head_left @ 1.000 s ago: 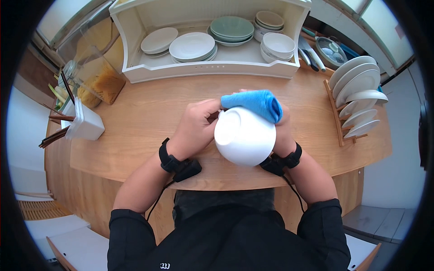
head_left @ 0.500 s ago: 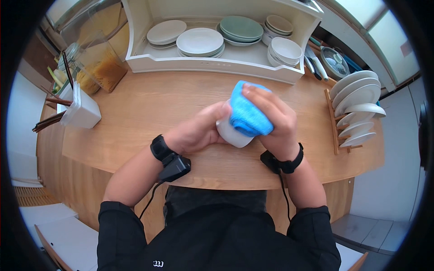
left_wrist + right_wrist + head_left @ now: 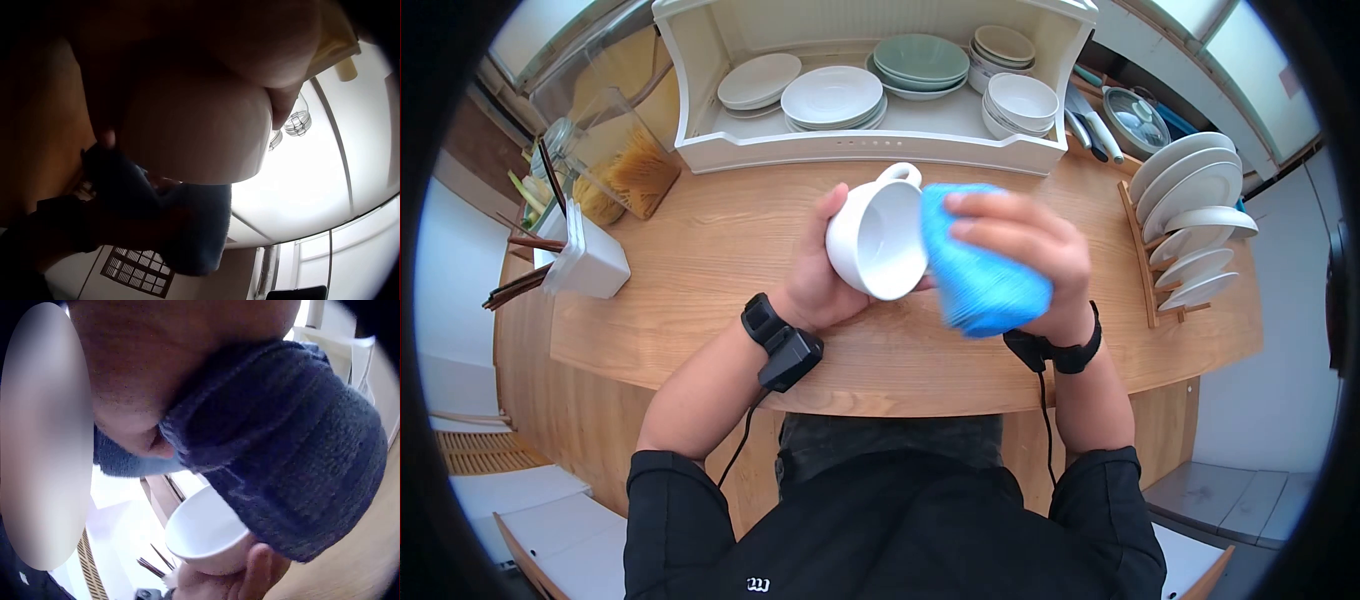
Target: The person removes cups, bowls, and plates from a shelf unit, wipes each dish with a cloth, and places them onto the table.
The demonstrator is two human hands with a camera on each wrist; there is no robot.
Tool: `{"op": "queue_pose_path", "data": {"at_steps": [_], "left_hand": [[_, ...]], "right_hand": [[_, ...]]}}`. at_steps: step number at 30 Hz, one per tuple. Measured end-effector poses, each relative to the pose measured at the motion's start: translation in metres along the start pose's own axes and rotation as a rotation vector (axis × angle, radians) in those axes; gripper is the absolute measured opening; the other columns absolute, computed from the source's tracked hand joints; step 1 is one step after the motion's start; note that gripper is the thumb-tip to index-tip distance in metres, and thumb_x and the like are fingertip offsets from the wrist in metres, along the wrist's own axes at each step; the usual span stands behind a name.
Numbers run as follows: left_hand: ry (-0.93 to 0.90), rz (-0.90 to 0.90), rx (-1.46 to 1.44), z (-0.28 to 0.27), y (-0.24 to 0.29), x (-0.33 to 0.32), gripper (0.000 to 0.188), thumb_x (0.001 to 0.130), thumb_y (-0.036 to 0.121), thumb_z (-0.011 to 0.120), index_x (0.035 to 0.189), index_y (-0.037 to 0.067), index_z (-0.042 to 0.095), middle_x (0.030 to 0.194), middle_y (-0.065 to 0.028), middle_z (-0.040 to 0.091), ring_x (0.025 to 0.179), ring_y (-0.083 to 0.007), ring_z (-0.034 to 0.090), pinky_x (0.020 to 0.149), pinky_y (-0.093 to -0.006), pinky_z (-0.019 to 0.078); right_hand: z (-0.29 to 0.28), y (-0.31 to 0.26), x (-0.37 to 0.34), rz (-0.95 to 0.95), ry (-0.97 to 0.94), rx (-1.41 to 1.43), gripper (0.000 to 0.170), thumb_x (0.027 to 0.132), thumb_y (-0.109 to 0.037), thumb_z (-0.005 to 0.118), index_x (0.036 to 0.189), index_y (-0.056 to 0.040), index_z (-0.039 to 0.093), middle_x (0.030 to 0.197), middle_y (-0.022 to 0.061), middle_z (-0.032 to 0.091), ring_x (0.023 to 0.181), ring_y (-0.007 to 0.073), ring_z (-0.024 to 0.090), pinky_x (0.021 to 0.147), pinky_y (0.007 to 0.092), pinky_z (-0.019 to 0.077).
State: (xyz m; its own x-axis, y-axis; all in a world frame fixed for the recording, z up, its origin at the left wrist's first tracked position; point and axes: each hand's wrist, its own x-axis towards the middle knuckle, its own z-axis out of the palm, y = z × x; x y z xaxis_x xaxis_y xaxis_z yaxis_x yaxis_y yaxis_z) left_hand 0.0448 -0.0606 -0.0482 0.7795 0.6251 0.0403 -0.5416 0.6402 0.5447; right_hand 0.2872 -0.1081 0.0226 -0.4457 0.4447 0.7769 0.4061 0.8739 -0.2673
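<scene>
My left hand (image 3: 812, 278) holds a white cup (image 3: 852, 238) from its left side and underneath, above the wooden table. The cup is tilted, its mouth facing right and its handle (image 3: 900, 174) pointing away from me. My right hand (image 3: 1045, 250) grips a bunched blue cloth (image 3: 990, 285) just right of the cup's rim, blurred by motion. In the left wrist view the cup (image 3: 194, 125) is dark, with the cloth (image 3: 200, 225) close beyond its rim. The right wrist view looks past the cloth (image 3: 294, 444) to the cup's white inside (image 3: 203, 522).
Behind the hands a white shelf (image 3: 870, 152) carries stacked plates and bowls. On the right stand a wooden rack (image 3: 1138, 255) of plates, knives (image 3: 1100, 130) and a glass lid (image 3: 1138, 120). A white chopstick holder (image 3: 595, 255) and a pasta container (image 3: 635, 165) are on the left.
The cup has turned from bottom-up to mouth facing right, its handle now showing. The right hand has brought the cloth over the cup, then off to the right. The left hand keeps hold.
</scene>
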Motion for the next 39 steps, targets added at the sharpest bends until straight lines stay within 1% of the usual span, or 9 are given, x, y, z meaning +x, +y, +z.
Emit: {"op": "queue_pose_path", "data": {"at_steps": [4, 11, 15, 17, 21, 25, 29, 36, 39], "left_hand": [[0.134, 0.014, 0.052, -0.003, 0.003, -0.003, 0.083, 0.108, 0.071, 0.038, 0.158, 0.006, 0.05, 0.151, -0.0188, 0.062, 0.135, -0.0324, 0.064, 0.118, -0.0488, 0.0515], [0.111, 0.11, 0.39, 0.009, 0.001, -0.011, 0.078, 0.106, 0.063, 0.044, 0.146, -0.004, 0.056, 0.134, -0.0181, 0.068, 0.122, -0.0254, 0.068, 0.106, -0.0397, 0.0561], [0.218, 0.382, 0.748, 0.007, 0.002, -0.012, 0.093, 0.086, 0.074, 0.065, 0.136, -0.004, 0.061, 0.125, -0.0155, 0.066, 0.113, -0.0236, 0.066, 0.094, -0.0374, 0.0549], [0.058, 0.765, 1.259, 0.003, 0.012, -0.009, 0.096, 0.077, 0.072, 0.077, 0.133, -0.005, 0.064, 0.118, -0.0151, 0.065, 0.108, -0.0244, 0.065, 0.091, -0.0386, 0.0541], [-0.13, 1.138, 1.692, 0.008, 0.03, -0.008, 0.099, 0.065, 0.065, 0.092, 0.13, -0.005, 0.068, 0.114, -0.016, 0.064, 0.103, -0.0294, 0.066, 0.085, -0.0395, 0.0559], [-0.105, 1.179, 1.785, 0.013, 0.035, -0.012, 0.104, 0.064, 0.067, 0.096, 0.135, -0.004, 0.067, 0.12, -0.0175, 0.066, 0.106, -0.0316, 0.068, 0.087, -0.0396, 0.0579], [-0.091, 1.212, 1.826, 0.024, 0.032, -0.01, 0.099, 0.065, 0.062, 0.098, 0.136, -0.001, 0.068, 0.124, -0.0179, 0.067, 0.109, -0.033, 0.07, 0.089, -0.0414, 0.0598], [-0.128, 1.0, 1.651, 0.029, 0.024, -0.003, 0.079, 0.06, 0.029, 0.105, 0.133, 0.028, 0.075, 0.151, -0.0229, 0.059, 0.124, -0.0405, 0.07, 0.095, -0.0441, 0.0643], [-0.18, 1.123, 1.752, 0.025, 0.026, -0.002, 0.074, 0.063, 0.028, 0.103, 0.131, 0.029, 0.075, 0.153, -0.0221, 0.058, 0.122, -0.0397, 0.071, 0.093, -0.0426, 0.0653]], "right_hand": [[0.017, -0.01, -0.005, -0.076, -0.243, -0.335, 0.045, 0.076, -0.017, 0.085, 0.12, -0.0181, 0.078, 0.128, 0.0005, 0.077, 0.077, 0.0236, 0.071, 0.063, 0.0365, 0.0527], [0.032, -0.032, -0.001, 0.319, -0.263, -0.088, 0.049, 0.077, -0.017, 0.087, 0.125, -0.0151, 0.074, 0.122, 0.0044, 0.077, 0.092, 0.0316, 0.077, 0.074, 0.0411, 0.0612], [0.035, -0.029, -0.01, 0.459, -0.227, 0.305, 0.039, 0.083, -0.005, 0.077, 0.122, -0.0095, 0.074, 0.108, 0.013, 0.078, 0.092, 0.0312, 0.077, 0.079, 0.0403, 0.0601], [0.035, -0.022, -0.018, 0.632, -0.262, 0.515, 0.036, 0.087, -0.005, 0.073, 0.122, -0.0074, 0.074, 0.105, 0.0119, 0.078, 0.09, 0.0266, 0.076, 0.079, 0.0388, 0.0592], [0.048, -0.018, -0.031, 1.038, -0.213, 1.129, 0.029, 0.096, -0.008, 0.065, 0.124, -0.002, 0.074, 0.103, 0.0057, 0.076, 0.09, 0.0145, 0.07, 0.079, 0.0341, 0.0564], [0.031, -0.036, -0.008, 1.237, -0.017, 1.444, 0.033, 0.106, -0.019, 0.064, 0.135, -0.0031, 0.068, 0.11, 0.0052, 0.073, 0.094, 0.0111, 0.068, 0.078, 0.0293, 0.0563], [0.026, -0.02, -0.025, 1.225, -0.094, 1.845, 0.036, 0.11, -0.031, 0.057, 0.132, -0.0036, 0.067, 0.089, 0.0059, 0.073, 0.071, 0.0129, 0.068, 0.061, 0.0273, 0.0546], [0.007, -0.018, -0.024, 1.248, 0.057, 1.725, 0.036, 0.106, -0.032, 0.057, 0.126, -0.0038, 0.065, 0.084, 0.0088, 0.073, 0.064, 0.0169, 0.068, 0.056, 0.0289, 0.053], [0.011, -0.02, -0.019, 1.38, 0.098, 1.631, 0.036, 0.107, -0.034, 0.057, 0.124, -0.0032, 0.064, 0.082, 0.0098, 0.071, 0.06, 0.0182, 0.065, 0.055, 0.0295, 0.051]]}}
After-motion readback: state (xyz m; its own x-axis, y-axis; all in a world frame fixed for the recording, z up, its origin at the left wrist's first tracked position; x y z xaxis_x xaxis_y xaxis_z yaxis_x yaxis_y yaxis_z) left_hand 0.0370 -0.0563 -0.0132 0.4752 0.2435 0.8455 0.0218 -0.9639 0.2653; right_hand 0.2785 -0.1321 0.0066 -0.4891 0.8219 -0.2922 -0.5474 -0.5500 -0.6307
